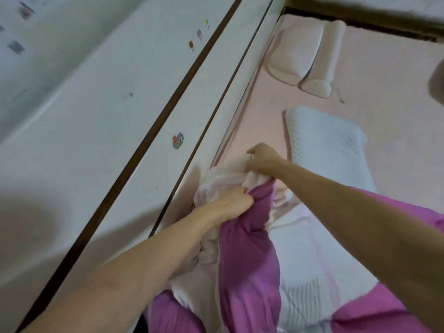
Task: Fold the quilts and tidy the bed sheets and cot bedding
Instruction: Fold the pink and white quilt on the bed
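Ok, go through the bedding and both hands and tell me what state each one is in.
Quilt: bunched up, not folded, gripped by both hands.
Left hand: gripping the quilt.
Right hand: gripping the quilt's pale edge.
White pillow: lying flat on the sheet.
Pink pillow: lying flat.
Pink sheet: spread smooth.

- The quilt is spread on the near part of the bed sheet, against the wall on the left.
- Its far edge is gripped by the left hand and, just beyond, by the right hand.
- A pillow is laid right of the hands.
- Farther back, a second pillow is placed near the wall.
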A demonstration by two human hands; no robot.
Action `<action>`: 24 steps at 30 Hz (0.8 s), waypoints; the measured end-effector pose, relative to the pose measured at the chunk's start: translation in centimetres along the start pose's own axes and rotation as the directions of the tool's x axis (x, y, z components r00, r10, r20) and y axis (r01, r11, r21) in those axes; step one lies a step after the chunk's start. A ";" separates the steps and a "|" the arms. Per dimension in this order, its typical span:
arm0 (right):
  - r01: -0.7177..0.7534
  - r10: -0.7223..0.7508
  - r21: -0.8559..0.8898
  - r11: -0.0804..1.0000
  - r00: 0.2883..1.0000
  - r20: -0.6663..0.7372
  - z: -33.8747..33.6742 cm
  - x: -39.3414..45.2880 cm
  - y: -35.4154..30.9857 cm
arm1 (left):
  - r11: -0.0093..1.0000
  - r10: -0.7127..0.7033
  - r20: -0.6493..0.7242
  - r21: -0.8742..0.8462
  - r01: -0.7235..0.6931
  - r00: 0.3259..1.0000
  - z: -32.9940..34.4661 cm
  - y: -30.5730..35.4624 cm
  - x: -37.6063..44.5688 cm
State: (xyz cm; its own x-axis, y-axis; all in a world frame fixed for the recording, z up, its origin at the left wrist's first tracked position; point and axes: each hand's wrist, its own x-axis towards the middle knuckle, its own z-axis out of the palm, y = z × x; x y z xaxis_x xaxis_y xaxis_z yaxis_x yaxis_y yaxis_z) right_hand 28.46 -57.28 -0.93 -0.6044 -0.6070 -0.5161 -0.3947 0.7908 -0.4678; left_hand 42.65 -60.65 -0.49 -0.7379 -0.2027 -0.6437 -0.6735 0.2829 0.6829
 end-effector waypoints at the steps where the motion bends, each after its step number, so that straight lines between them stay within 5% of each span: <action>1: 0.072 -0.076 -0.040 0.997 0.988 -0.135 -1.7 0.2 -1.7 | 0.999 0.019 -0.062 -0.033 -0.021 0.998 -0.4 0.5 0.2; 4: 0.245 -0.285 -0.149 0.958 0.871 -0.400 -5.6 -0.1 -6.3 | 0.987 0.137 -0.186 -0.056 -0.150 0.973 -1.9 2.9 1.2; 7: 0.333 -0.326 -0.078 0.940 0.802 -0.501 -8.4 0.4 -7.8 | 0.939 0.319 -0.465 0.038 -0.341 0.826 -4.2 5.3 2.6; 9: 0.401 -0.303 0.167 0.901 0.855 -0.420 -10.5 1.2 -7.4 | 0.923 0.285 -0.606 -0.035 -0.382 0.743 -6.5 6.6 3.5; 11: 0.361 -0.250 0.410 0.837 0.920 -0.300 -11.5 1.5 -6.1 | 0.920 0.145 -0.644 -0.191 -0.342 0.751 -8.9 8.0 4.7; 14: 0.255 -0.196 0.426 0.868 0.964 -0.177 -10.9 1.4 -2.6 | 0.898 -0.017 -0.660 -0.341 -0.279 0.751 -11.7 9.9 6.2; 17: 0.143 -0.257 0.679 0.720 0.964 0.069 -11.1 1.3 1.3 | 0.799 -0.112 -0.563 -0.541 -0.262 0.819 -13.5 11.0 8.0; 18: 0.135 -0.280 0.630 0.765 0.950 0.136 -11.2 1.5 2.3 | 0.777 -0.118 -0.530 -0.576 -0.254 0.840 -13.8 11.1 8.4; 20: 0.236 -0.275 0.249 0.939 0.952 0.132 -10.3 1.7 3.4 | 0.749 -0.115 -0.478 -0.618 -0.240 0.871 -13.6 11.3 8.9; 22: 0.255 -0.264 -0.092 0.963 0.959 -0.100 -8.5 2.9 4.5 | 0.749 -0.085 -0.428 -0.623 -0.226 0.900 -13.2 11.5 9.6; 24: 0.190 -0.196 -0.060 0.980 0.876 -0.441 -7.8 3.7 4.4 | 0.777 0.024 -0.341 -0.585 -0.232 0.940 -12.3 11.4 10.2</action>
State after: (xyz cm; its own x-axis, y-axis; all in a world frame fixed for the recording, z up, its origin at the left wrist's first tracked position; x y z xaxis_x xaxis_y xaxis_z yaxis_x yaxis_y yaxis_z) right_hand 19.08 -55.48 0.69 -0.7570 -0.6520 -0.0434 -0.5429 0.6646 -0.5134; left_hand 26.93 -71.00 4.98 -0.7241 -0.5038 -0.4710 -0.3775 -0.2820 0.8820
